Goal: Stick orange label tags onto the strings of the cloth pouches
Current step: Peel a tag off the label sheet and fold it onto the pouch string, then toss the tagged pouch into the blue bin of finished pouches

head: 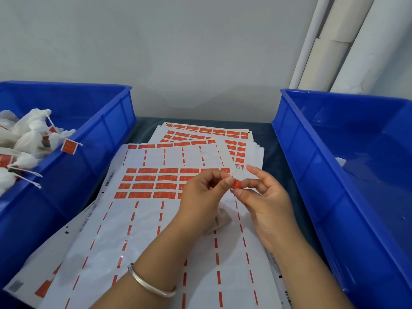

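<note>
Plain pale grey wall (178,52), white pipes (330,41) in right corner, dark tabletop (267,139)

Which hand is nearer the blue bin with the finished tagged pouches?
Left. The left hand works over the label sheets, on the side of the blue bin holding tagged pouches. The right hand sits farther off, pinching the same orange label.

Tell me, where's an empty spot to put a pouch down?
The right blue bin looks almost bare inside. The left blue bin is crowded with tagged pouches. Between them, label sheets cover the table, under both hands.
</note>
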Demonstrator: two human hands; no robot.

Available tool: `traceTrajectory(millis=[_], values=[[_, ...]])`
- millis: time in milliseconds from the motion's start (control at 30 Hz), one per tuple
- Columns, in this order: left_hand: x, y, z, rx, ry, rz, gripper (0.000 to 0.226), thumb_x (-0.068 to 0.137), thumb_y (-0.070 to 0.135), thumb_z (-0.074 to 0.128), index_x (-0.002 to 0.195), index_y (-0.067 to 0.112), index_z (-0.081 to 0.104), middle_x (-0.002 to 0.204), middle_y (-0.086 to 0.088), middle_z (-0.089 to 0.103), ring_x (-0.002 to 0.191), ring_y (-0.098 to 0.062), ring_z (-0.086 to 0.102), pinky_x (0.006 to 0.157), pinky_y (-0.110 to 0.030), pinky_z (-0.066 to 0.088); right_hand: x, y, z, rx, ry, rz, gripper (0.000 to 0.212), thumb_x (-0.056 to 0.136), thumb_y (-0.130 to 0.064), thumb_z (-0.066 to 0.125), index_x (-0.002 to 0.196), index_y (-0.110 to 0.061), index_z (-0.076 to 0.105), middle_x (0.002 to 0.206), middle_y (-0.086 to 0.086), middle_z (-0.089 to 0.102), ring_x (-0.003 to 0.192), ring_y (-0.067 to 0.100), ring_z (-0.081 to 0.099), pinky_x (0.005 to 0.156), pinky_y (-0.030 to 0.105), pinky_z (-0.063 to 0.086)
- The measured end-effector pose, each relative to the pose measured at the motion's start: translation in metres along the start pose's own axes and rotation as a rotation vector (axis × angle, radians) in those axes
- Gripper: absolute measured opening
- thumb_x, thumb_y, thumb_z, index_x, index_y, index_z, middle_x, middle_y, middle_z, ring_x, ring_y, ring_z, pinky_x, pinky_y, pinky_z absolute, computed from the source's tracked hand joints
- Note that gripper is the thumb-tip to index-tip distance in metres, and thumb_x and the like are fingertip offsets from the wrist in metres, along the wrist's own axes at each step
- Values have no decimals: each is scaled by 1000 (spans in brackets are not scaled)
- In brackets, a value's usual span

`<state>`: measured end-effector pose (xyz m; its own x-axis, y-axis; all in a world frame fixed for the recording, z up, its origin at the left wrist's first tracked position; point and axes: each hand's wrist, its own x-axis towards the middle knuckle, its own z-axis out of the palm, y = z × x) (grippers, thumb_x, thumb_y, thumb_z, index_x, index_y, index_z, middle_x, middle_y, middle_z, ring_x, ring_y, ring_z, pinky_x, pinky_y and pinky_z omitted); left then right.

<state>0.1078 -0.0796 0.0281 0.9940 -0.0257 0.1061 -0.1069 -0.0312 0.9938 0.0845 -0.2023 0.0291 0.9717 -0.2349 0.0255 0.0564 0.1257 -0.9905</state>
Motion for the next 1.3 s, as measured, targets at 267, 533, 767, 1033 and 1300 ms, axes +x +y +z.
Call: traceTrajectory(millis=[267,533,767,1033,1300], values=[[-5,-12,8,263,-69,-41,6,81,37,68,81,37,62,86,23,59,82,-5,57,67,-13,48,6,5,-10,350,102,141,27,85,1,63,102,-19,64,95,2,75,90,17,72,65,23,56],[0,-21,12,435,161,78,26,85,33,63,110,27,68,87,27,48,84,-1,49,75,-12,43,3,23,-1,157,184,88,17,87,-8,65,96,-22,67,94,-5,74,83,9,71,61,19,55],[-8,-4,12,522,212,169,30,85,34,60,114,28,66,92,22,50,81,1,49,70,-2,35,-1,29,5,-131,158,-14,22,91,-11,61,93,-33,64,86,-12,69,74,5,68,52,14,52],[-9,99,-44,343,443,214,6,84,40,58,79,42,60,85,22,56,73,-1,56,53,-6,42,0,29,9,-249,170,-36,23,92,-6,56,87,-28,63,81,-4,69,72,16,66,55,18,49],[-5,172,-143,93,837,368,14,90,30,58,103,31,62,84,20,57,70,8,54,60,-10,44,-2,31,8,-335,164,-18,19,93,-10,55,87,-25,64,81,-1,68,72,20,66,56,24,49]])
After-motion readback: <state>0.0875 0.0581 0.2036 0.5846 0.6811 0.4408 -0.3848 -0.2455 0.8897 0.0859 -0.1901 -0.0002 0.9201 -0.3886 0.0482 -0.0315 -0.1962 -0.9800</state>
